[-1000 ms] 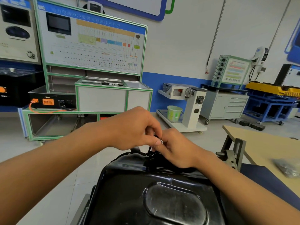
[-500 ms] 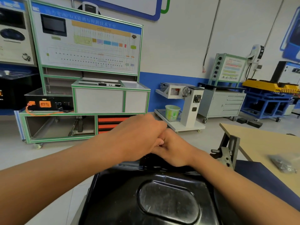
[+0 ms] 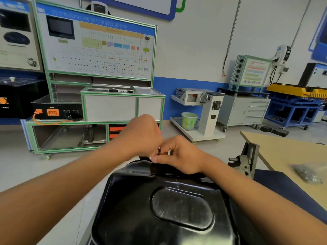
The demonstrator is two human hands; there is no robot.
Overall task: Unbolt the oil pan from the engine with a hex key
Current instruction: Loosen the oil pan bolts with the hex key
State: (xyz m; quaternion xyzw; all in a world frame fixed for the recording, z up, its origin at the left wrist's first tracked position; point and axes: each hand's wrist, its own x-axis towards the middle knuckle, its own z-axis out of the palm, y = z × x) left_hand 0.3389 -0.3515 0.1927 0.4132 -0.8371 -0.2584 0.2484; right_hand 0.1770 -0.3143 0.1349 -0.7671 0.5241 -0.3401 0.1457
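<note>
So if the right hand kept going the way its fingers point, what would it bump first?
Most likely the left hand. The right hand points its fingers left, straight at it, above the far edge of the black oil pan. They look nearly touching, though depth is unclear.

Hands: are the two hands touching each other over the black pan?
Cannot tell. In the head view the left hand and right hand bunch close above the oil pan, but the dark spot between them hides whether they meet.
</note>
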